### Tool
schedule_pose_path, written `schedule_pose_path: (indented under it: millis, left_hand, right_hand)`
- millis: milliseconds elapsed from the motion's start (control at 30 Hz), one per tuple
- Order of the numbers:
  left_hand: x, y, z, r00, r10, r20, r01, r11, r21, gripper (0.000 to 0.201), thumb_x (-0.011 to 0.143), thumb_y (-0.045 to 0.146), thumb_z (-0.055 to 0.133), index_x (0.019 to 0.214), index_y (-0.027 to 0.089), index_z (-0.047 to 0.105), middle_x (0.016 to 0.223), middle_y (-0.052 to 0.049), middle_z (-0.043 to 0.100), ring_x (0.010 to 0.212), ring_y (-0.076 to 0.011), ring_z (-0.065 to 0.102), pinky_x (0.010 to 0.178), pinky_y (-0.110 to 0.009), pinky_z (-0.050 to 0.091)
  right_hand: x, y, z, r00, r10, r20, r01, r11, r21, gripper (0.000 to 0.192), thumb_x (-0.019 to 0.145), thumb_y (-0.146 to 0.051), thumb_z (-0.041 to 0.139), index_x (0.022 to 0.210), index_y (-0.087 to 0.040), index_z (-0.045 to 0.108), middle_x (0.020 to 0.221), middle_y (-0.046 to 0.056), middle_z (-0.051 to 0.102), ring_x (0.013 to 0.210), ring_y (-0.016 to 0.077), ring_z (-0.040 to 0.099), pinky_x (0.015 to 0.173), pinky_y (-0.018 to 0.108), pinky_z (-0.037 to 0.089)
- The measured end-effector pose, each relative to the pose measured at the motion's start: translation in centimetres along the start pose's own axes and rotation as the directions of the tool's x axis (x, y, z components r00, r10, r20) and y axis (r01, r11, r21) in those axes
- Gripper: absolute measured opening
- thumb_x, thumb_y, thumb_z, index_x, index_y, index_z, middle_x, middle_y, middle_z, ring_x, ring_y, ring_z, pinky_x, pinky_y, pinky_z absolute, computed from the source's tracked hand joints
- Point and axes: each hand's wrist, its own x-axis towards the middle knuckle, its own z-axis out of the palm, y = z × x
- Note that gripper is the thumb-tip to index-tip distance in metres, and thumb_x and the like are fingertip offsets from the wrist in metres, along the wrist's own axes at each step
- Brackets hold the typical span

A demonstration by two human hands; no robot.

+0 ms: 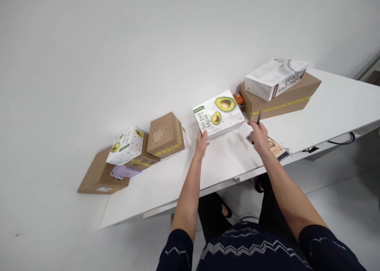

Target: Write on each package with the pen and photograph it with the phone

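A white "Su-per Meal" box (pixel 221 113) printed with two avocado halves is in front of me near the wall. My left hand (pixel 202 143) grips its near left corner, thumb along the front side. Whether the box rests fully on the table I cannot tell. To the right of the box, my right hand (pixel 259 136) is closed around a thin black pen-like object (pixel 259 117), whose narrow end points up; its exact kind is unclear. Beneath the right wrist lies a flat brown and black printed item (pixel 278 148), partly covered.
On the white table (pixel 166 184), a long brown carton (pixel 279 105) carries another white box (pixel 274 76) at right. A small orange box (pixel 239 100) sits beside it. Several cartons stand left, including a dotted one (pixel 164 134), a white avocado box (pixel 126 145) and a purple packet (pixel 126 171).
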Motion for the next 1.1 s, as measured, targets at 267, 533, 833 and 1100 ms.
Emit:
schedule_pose_path:
  millis: [267,533,833,1100]
  left_hand:
    - [-8.0,-6.4,-3.2,0.975,0.214,-0.061,-0.215,0.977,-0.009,0.042,0.074,0.035,0.069,0.111,0.017,0.063,0.116,-0.009,0.067,0.112,-0.0238,0.058,0.102,-0.039,0.041]
    - [-9.9,-2.8,-6.4,0.984,-0.068,-0.166,0.017,0.957,-0.290,0.056,0.080,0.060,0.050,0.120,0.023,0.062,0.133,-0.009,0.057,0.108,-0.0258,0.061,0.083,-0.038,0.052]
    - [-9.3,0.2,-5.8,0.991,-0.103,-0.091,0.084,0.977,-0.194,0.063,0.075,0.067,0.059,0.111,0.017,0.064,0.120,-0.015,0.065,0.104,-0.0294,0.062,0.079,-0.040,0.054]
    - [-11.5,-1.2,-6.7,0.975,0.217,0.057,-0.197,0.950,-0.242,0.049,0.078,0.039,0.065,0.123,0.019,0.061,0.130,-0.010,0.060,0.121,-0.0265,0.054,0.102,-0.039,0.043]
  right_hand:
    - [-4.3,3.1,-0.4,0.972,0.216,0.092,-0.223,0.971,0.083,0.034,0.072,-0.051,0.065,0.081,-0.019,0.058,0.065,-0.003,0.058,0.033,0.0023,0.025,0.030,0.020,0.018]
    - [-5.5,5.7,-1.0,0.969,0.207,0.132,-0.208,0.978,-0.007,0.036,0.074,-0.055,0.063,0.072,-0.021,0.051,0.039,-0.011,0.031,0.031,0.0059,0.025,0.029,0.019,0.022]
    - [-5.5,5.4,-1.5,0.971,0.192,0.146,-0.197,0.980,0.023,0.043,0.070,-0.061,0.066,0.074,-0.020,0.054,0.049,-0.007,0.047,0.032,0.0033,0.027,0.028,0.018,0.025]
    - [-5.7,5.3,-1.6,0.947,0.180,0.267,-0.203,0.977,0.062,0.034,0.067,-0.050,0.071,0.076,-0.020,0.057,0.038,-0.012,0.029,0.033,0.0050,0.024,0.030,0.018,0.024]
